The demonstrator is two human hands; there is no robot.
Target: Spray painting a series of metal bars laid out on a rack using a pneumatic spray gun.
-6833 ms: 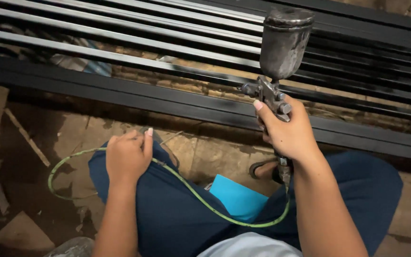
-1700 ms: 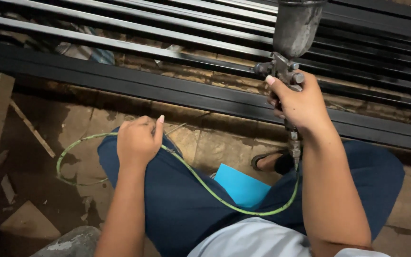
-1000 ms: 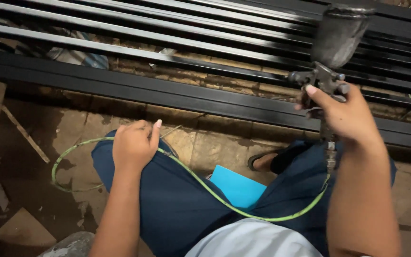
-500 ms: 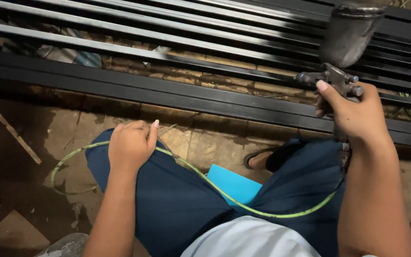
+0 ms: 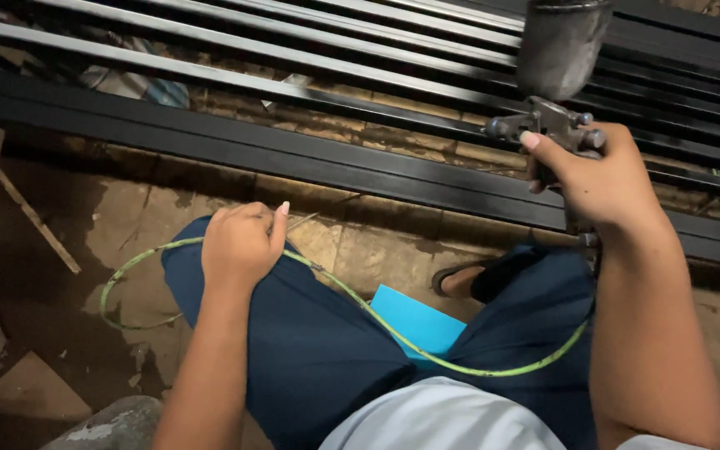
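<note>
Up high, right hand [image 5: 606, 179] grips spray gun [image 5: 553, 100] (grip clenched on it); left hand [image 5: 239, 246] pinches green hose [image 5: 360, 304].

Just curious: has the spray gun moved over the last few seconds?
Yes. The spray gun in the right hand has moved right along the black bars.

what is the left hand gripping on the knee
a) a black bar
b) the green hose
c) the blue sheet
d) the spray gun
b: the left hand is closed around the green hose on the knee, while the right hand holds the spray gun.
</note>
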